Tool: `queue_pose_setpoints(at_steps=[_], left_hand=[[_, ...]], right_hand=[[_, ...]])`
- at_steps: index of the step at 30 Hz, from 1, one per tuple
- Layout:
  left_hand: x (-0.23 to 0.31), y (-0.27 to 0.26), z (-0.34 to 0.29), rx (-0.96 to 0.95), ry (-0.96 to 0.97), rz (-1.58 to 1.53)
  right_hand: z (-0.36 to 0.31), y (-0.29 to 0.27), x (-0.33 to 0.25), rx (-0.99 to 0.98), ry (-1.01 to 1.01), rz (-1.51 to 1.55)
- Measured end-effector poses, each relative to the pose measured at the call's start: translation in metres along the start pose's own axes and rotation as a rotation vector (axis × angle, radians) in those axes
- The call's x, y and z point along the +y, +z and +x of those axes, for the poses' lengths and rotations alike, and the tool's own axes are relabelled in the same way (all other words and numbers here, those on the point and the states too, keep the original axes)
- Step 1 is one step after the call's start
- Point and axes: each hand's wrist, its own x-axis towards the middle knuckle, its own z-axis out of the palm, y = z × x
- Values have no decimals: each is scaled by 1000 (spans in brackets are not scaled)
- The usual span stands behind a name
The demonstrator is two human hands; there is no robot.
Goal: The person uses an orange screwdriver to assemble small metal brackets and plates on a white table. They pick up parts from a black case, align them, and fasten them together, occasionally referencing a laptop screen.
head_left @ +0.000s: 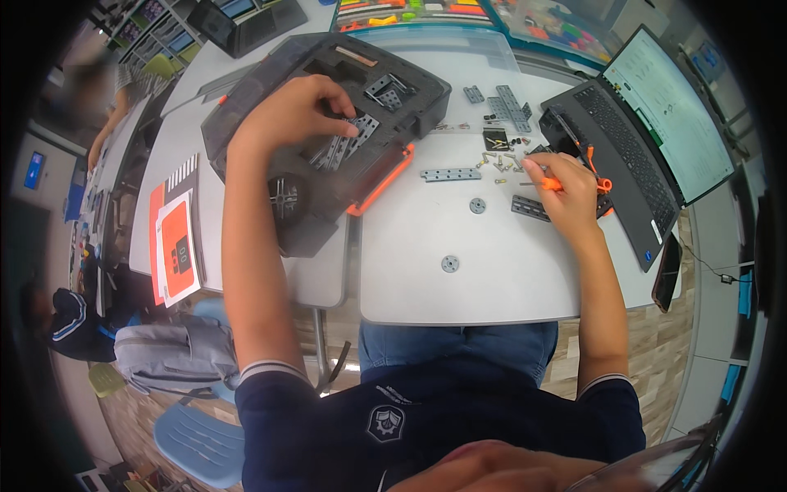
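Observation:
My left hand [299, 111] reaches over the dark grey parts case [316, 53], thumb and fingers curled in a pinch at the top edge of a grey perforated metal piece [362, 135]. Other grey perforated brackets [389, 100] lie in the case just beyond, and a black wheel [287, 199] sits at its near side. Over the right part of the table, my right hand [570, 197] is closed around an orange-handled screwdriver [551, 184], its thin shaft pointing left. Small screws and fasteners [497, 161] lie scattered beside that hand.
On the white table [402, 287] lie a perforated beam [451, 175], two round discs [477, 206] and grey plates [510, 107]. An open laptop [627, 131] stands at right, with a phone [666, 275] near the edge. Booklets [178, 250] lie left of the case.

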Motion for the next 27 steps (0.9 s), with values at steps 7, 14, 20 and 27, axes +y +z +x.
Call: queue_pose_setpoints(at_steps=[7,14,20,27], left_hand=[[-8,4,-5,-24,62,-139],[-31,-5,-16,-33,134,-318],[-44,-6,-22,108,26,-245],[-63,-11,-26,188,-4,-381]], right_hand=[[-1,1,0,-4,7,-2],[1,0,1,-1,18,-14],[2,-2,-1,-10,-20,-35],[2,-3,-2,-9,-31,-42]])
